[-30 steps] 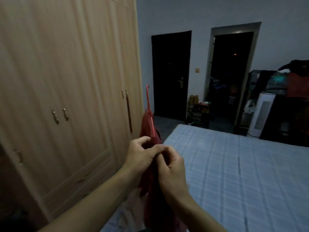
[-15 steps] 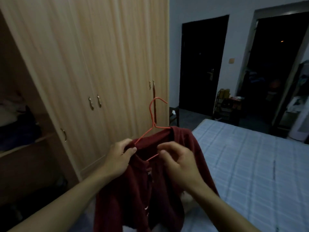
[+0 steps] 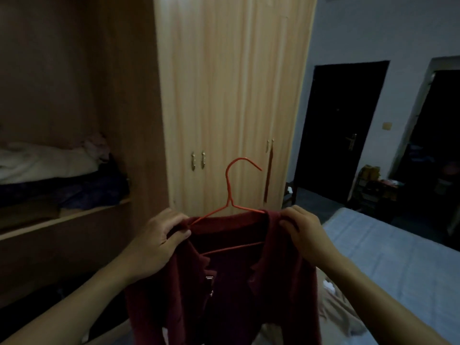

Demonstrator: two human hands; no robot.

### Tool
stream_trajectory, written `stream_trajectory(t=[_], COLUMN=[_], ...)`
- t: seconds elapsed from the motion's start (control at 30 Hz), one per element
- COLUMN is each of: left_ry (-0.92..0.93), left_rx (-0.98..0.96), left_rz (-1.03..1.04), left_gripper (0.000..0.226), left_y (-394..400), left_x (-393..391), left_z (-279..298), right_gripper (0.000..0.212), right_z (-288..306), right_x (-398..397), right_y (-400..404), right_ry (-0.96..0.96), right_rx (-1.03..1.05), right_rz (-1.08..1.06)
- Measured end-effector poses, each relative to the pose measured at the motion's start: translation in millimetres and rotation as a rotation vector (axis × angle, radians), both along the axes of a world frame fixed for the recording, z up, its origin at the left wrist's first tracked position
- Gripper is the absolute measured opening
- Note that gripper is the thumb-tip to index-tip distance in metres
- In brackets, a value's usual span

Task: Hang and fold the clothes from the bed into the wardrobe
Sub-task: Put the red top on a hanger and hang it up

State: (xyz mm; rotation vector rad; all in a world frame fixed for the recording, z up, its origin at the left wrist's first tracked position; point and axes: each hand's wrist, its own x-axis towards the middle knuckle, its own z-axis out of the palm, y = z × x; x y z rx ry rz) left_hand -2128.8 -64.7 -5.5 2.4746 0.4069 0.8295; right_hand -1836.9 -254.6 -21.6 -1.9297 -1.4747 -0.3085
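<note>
Left hand (image 3: 159,239) and right hand (image 3: 302,234) each pinched a shoulder of the red cardigan (image 3: 229,282) on the hanger (image 3: 230,195), facing the wardrobe (image 3: 234,95).

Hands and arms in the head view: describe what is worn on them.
Nothing is worn as far as the frame shows. The left hand and right hand are gloveless; no rings, watch or bracelet show. Both forearms are bare to the frame's bottom edge, with no sleeve visible.
</note>
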Motion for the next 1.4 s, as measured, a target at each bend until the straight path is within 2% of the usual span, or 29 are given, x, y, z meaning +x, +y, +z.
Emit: stream_trajectory(t=[0.1, 0.27, 0.4, 0.53, 0.73, 0.9, 0.97, 1.1, 1.27, 1.4], left_ry=[0.002, -0.100, -0.149, -0.155, -0.102, -0.121, -0.148, -0.153, -0.143, -0.197], left_rx=[0.162, 0.124, 0.224, 0.306, 0.281, 0.397, 0.421, 0.473, 0.673, 0.800], left_rz=[0.061, 0.192, 0.251, 0.319, 0.421, 0.642, 0.722, 0.784, 0.906, 0.971], left_gripper=[0.015, 0.015, 0.015, 0.017, 0.027, 0.019, 0.017, 0.019, 0.018, 0.022], left_y=[35, 83, 105, 122, 146, 163, 171, 179, 201, 226], left_x=[-45, -105, -137, -155, -192, -211, -213, -223, -242, -259], left_z=[8, 15, 25, 33, 41, 62, 74, 91, 101, 108], right_gripper=[0.011, 0.015, 0.007, 0.008, 0.004, 0.007, 0.002, 0.006, 0.012, 0.013], right_z=[6, 34, 54, 56, 57, 63, 70, 83, 98, 115], right_x=[-39, -102, -136, -158, -158, -154, -152, -162, -189, -217], right_y=[34, 84, 119, 164, 247, 311, 338, 377, 421, 459], right_ry=[-0.032, -0.145, -0.192, -0.144, -0.014, 0.034, 0.039, 0.089, 0.092, 0.082], right_rx=[0.057, 0.108, 0.172, 0.213, 0.447, 0.567, 0.567, 0.571, 0.545, 0.598], right_rz=[0.080, 0.206, 0.282, 0.397, 0.404, 0.518, 0.543, 0.601, 0.729, 0.742])
